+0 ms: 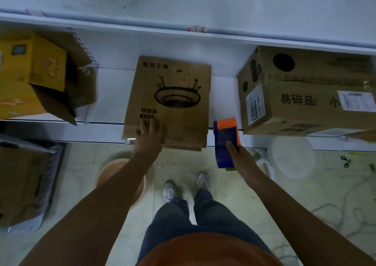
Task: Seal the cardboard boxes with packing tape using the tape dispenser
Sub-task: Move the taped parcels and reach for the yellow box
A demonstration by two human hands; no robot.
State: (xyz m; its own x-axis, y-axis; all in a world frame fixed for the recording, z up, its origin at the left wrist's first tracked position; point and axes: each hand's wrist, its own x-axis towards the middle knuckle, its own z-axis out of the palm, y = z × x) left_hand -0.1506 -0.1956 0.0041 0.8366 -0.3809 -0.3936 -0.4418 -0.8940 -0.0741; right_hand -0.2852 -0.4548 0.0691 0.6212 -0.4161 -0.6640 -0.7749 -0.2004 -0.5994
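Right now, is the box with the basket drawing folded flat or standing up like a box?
Folded flat: the basket-drawing box lies thin on the shelf, layered edges showing.

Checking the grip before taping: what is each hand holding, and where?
Right hand grips the tape dispenser by its near end. Left hand rests on the flat box, holding nothing.

Looking down at myself: my left hand and right hand are bare, no gloves, no rings or watch that I can make out. Both forearms are bare too, no sleeves reaching them. I'm wearing an orange top, dark blue trousers and pale grey trainers.
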